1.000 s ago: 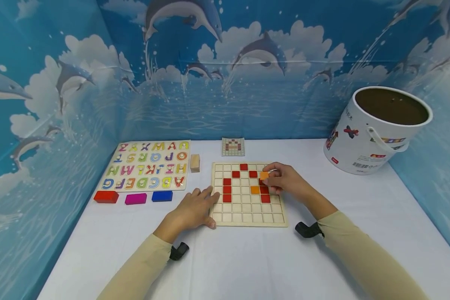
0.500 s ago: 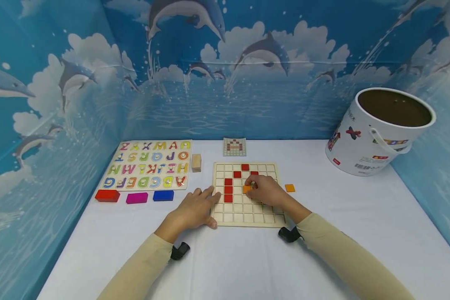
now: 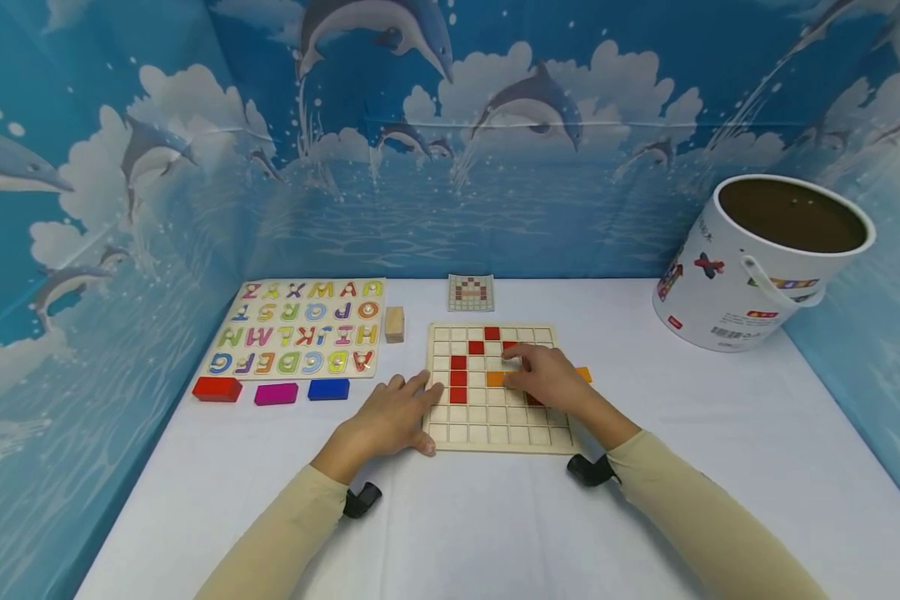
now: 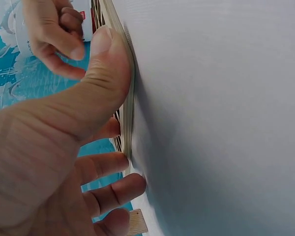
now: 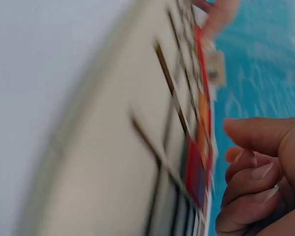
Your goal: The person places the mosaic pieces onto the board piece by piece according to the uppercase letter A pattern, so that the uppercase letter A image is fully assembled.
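A wooden grid board [image 3: 457, 433] lies flat in front of me, with red square tiles [image 3: 459, 377] in several cells. My left hand [image 3: 388, 417] rests at the board's left edge, fingers on its side and thumb against the near corner. Over the right half of the board is my right hand [image 3: 551, 380], its fingertips beside an orange tile [image 3: 497, 379] in a middle cell. In the right wrist view its thumb is extended and the other fingers bend loosely, with nothing visible between them. The right hand hides the cells below it. Another orange tile [image 3: 584, 374] shows just past the board's right side.
A small pattern card [image 3: 471, 293] lies behind the board. To the left are an alphabet puzzle [image 3: 300, 329], a plain wooden block [image 3: 394, 324], and red [image 3: 217, 389], magenta [image 3: 276, 394] and blue [image 3: 328, 389] blocks. A white bucket [image 3: 720, 292] stands at the back right.
My right hand has moved an orange tile from the board's right side to a middle cell, then drawn slightly back to the right. The left hand stays in place.
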Demonstrator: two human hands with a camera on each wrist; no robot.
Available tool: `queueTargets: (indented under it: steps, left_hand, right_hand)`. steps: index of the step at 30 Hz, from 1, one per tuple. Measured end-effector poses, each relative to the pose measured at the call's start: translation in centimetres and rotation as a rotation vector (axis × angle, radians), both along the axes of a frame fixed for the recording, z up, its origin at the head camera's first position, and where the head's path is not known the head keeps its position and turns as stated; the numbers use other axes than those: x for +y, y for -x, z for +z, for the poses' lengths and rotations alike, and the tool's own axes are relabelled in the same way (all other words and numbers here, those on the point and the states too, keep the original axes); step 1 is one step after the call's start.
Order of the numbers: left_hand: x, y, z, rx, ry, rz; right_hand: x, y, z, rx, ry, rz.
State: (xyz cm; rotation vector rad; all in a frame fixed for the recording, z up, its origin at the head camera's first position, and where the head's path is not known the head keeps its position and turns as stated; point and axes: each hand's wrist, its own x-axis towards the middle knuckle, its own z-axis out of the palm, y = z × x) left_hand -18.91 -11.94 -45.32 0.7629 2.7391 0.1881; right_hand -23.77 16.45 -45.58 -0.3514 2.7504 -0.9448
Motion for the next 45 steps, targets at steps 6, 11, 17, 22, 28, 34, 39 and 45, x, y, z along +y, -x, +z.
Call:
queueTargets:
  steps: [6,11,17,22,28,34,39,45]
  left_hand:
    - [0.0,-0.2,0.2,-0.018,-0.001,0.02]
    - [0.0,-0.3,0.3,-0.016,-0.001,0.023]
    - [0.1,-0.3,0.2,-0.015,-0.011,0.028]
    - [0.1,-0.4,0.2,-0.02,-0.008,0.03]
    - [0.1,-0.4,0.2,-0.023,0.001,0.027]
    - [0.2,-0.3,0.2,-0.022,0.006,0.025]
    - [0.4,-0.4,0.5,-0.018,0.006,0.023]
    - [0.4,-0.4,0.6,-0.017,0.002,0.019]
  right_hand:
    - [5.1,0.1,0.8,-0.027,0.094,-0.161]
    - [8.5,-0.1,0.5,-0.058,0.108,-0.206]
    - [10.1,-0.4,-0.2,-0.101,0.1,-0.227]
    - [10.4,-0.4,-0.8,-0.114,0.092,-0.216]
    - [10.5,-0.5,-1.3,-0.107,0.092,-0.19]
    - [10.5,-0.6,-1.2,-0.125,0.098,-0.184]
    - [10.3,-0.6,-1.2,-0.127,0.082,-0.193]
    - [10.1,-0.4,-1.4,-0.125,0.04,-0.204]
